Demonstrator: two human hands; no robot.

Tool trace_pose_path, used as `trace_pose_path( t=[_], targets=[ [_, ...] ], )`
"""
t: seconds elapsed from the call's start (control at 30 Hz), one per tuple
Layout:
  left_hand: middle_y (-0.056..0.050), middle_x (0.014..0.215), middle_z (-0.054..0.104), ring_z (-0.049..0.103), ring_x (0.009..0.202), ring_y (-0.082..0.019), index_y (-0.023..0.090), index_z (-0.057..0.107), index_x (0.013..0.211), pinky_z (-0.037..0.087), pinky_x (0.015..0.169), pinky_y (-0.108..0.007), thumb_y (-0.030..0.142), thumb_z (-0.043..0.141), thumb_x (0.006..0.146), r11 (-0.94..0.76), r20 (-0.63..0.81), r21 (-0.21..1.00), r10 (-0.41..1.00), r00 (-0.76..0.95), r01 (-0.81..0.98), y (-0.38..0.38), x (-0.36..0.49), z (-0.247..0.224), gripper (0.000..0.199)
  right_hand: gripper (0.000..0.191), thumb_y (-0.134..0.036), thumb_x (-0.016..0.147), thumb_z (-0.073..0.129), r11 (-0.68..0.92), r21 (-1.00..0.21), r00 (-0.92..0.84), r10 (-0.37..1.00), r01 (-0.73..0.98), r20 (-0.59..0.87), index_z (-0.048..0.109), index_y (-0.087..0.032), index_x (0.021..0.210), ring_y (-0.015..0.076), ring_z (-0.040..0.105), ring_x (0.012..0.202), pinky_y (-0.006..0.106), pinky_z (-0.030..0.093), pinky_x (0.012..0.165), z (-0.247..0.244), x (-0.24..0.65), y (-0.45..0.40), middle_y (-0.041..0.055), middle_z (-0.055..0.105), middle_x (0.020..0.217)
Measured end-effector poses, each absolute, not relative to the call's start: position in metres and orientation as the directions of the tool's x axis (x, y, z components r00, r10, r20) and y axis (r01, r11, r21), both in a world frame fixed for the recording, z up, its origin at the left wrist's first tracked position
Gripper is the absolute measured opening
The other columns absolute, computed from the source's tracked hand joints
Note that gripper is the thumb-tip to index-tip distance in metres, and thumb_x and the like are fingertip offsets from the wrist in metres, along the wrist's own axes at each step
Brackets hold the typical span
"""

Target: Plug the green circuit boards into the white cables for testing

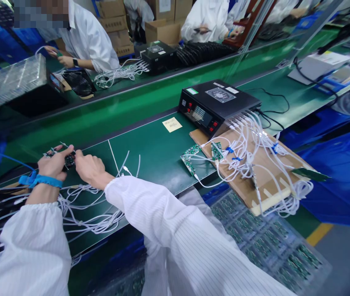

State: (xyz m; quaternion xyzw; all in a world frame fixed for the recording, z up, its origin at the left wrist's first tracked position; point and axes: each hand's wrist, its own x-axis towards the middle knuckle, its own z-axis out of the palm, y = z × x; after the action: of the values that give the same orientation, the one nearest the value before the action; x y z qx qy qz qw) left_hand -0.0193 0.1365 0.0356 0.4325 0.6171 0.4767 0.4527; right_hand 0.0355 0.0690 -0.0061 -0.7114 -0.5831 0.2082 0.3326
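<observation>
At the left of the bench my left hand [52, 165], with a blue strap round the wrist, is closed on a small dark circuit board [69, 160] with thin metal parts sticking out past the fingers. Thumb and fingers of my right hand [91, 167] are pressed together at the board's right edge; whether they grip it or something small on it is hidden. Below both hands a bundle of white cables [97, 220] lies on the green bench top [150, 164]. A white cable plug [127, 169] rests to the right of my right hand.
A black test box [221, 102] stands ahead on the right, white cables running from it over a cardboard sheet [239, 181]. Green circuit boards [190, 158] hang on cables there. Clear trays of boards [264, 242] sit below the bench. Co-workers in white [90, 37] work across.
</observation>
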Motion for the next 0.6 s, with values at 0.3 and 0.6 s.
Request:
trace_pose_path(
  t=[0.3,0.6],
  targets=[
    [0.001,0.078,0.066,0.062,0.067,-0.011,0.01,0.07,0.093,0.051,0.061,-0.023,0.0,0.081,0.064,0.228,-0.208,0.968,0.962,-0.175,0.101,0.146,-0.019,0.035,0.033,0.028,-0.025,0.108,0.032,-0.122,-0.673,0.29,0.947,0.729,0.142,0.05,-0.015,0.127,0.0307,0.076,0.098,0.04,0.059,0.081,-0.014,0.029,0.075,0.0162,0.078,0.104],
    [0.001,0.077,0.065,0.059,0.061,-0.01,0.012,0.072,0.102,0.048,0.058,-0.022,0.002,0.082,0.071,0.157,-0.106,0.951,0.975,-0.194,0.268,0.133,-0.022,0.038,0.035,0.036,-0.04,0.107,0.041,-0.195,-0.894,0.317,0.946,0.404,-0.063,0.06,-0.01,0.113,0.035,0.075,0.103,0.042,0.059,0.083,-0.007,0.043,0.073,0.0216,0.076,0.109]
  ],
)
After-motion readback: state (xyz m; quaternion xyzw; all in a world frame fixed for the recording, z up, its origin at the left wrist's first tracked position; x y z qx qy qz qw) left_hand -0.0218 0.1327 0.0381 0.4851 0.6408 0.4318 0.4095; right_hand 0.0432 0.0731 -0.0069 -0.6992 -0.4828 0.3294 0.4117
